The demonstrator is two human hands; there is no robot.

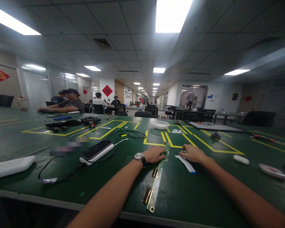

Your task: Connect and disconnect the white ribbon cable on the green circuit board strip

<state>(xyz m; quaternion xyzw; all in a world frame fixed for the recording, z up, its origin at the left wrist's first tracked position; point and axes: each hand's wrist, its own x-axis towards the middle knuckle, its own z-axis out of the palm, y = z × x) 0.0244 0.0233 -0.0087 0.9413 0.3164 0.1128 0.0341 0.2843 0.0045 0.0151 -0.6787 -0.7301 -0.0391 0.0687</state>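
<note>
A long narrow green circuit board strip (156, 180) lies on the green table (199, 193), running from near the front edge away from me. My left hand (155, 154), with a wristwatch, rests on the strip's far end, its fingers curled against the board. My right hand (192, 153) lies beside it, fingers bent down on the upper end of a flat white ribbon cable with a blue tip (187, 164). Both forearms reach forward over the table.
A phone on a white power bank (97, 151) with black cables lies to the left, with a white flat device (10, 167) further left. A white bowl (159, 124) stands behind, small white items (241, 159) to the right. People sit at the far left. Yellow tape marks the table.
</note>
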